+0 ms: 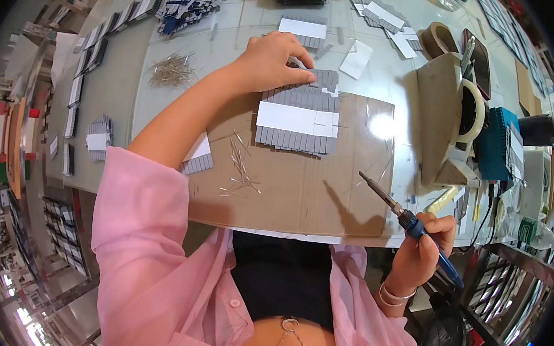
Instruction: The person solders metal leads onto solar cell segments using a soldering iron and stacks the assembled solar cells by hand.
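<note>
My right hand point(420, 253) is wrapped round the blue handle of a soldering iron point(411, 224), its metal tip pointing up and left above the cardboard. At the far end of a stack of grey slatted pieces point(293, 140), my left hand point(275, 61) has thumb and forefinger closed on the edge of a grey piece point(324, 79). A white band point(288, 118) crosses the stack, and thin wires stick out at its sides. Part of the grey piece is hidden under my fingers. The stack lies on a brown cardboard sheet point(353, 206).
Loose thin wires point(243, 170) lie on the cardboard, with another wire pile point(172, 70) at the left. A heap of grey and blue pieces point(189, 6) sits at the back left. On the right stand a tape dispenser point(443, 115) and a teal notebook point(500, 143).
</note>
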Available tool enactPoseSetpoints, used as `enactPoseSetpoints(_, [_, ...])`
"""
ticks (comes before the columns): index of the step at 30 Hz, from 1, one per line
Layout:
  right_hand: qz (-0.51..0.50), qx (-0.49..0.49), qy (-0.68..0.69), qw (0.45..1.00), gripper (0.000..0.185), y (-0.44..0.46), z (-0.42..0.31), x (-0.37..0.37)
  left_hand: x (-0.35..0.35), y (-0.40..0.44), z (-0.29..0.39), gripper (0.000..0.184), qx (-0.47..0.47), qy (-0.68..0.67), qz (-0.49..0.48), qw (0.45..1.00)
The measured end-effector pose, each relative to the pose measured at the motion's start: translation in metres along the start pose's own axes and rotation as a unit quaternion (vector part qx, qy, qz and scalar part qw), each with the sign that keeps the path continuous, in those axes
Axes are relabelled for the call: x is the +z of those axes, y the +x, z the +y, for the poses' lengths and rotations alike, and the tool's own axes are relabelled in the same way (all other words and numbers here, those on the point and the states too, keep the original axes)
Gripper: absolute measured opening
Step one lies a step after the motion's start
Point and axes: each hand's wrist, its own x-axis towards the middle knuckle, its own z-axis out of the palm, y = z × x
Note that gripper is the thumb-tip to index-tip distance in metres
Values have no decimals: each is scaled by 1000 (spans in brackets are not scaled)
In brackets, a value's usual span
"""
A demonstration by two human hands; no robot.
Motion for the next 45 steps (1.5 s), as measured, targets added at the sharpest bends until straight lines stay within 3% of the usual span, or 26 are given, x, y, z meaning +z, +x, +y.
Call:
enactPoseSetpoints(7, [-6, 10, 4, 1000, 28, 2, -1, 3, 5, 3, -13, 25, 10, -52, 3, 999])
enactPoseSetpoints(25, [2, 5, -6, 1000, 30, 0, 0, 3, 0, -1, 4, 21, 24, 57, 15, 998])
enactPoseSetpoints(31, [2, 6, -4, 1000, 30, -2, -2, 3, 3, 8, -10, 17, -39, -6, 93, 995])
enactPoseSetpoints(34, [4, -1, -7, 1000, 30, -3, -4, 2, 0, 2, -8, 16, -41, 9, 151, 988])
enactPoseSetpoints(37, [1, -9, -9, 1000, 29, -4, -4, 1, -7, -20, 12, 15, -38, 98, 145, 984])
enactPoseSetpoints(41, [1, 0, 1, 1000, 28, -6, -5, 0, -4, -57, 21, 15, 69, 137, 135, 979])
enactPoseSetpoints(45, [1, 0, 12, 1000, 29, -8, -5, 0, 5, -88, 36, 44, 126, 149, 101, 976])
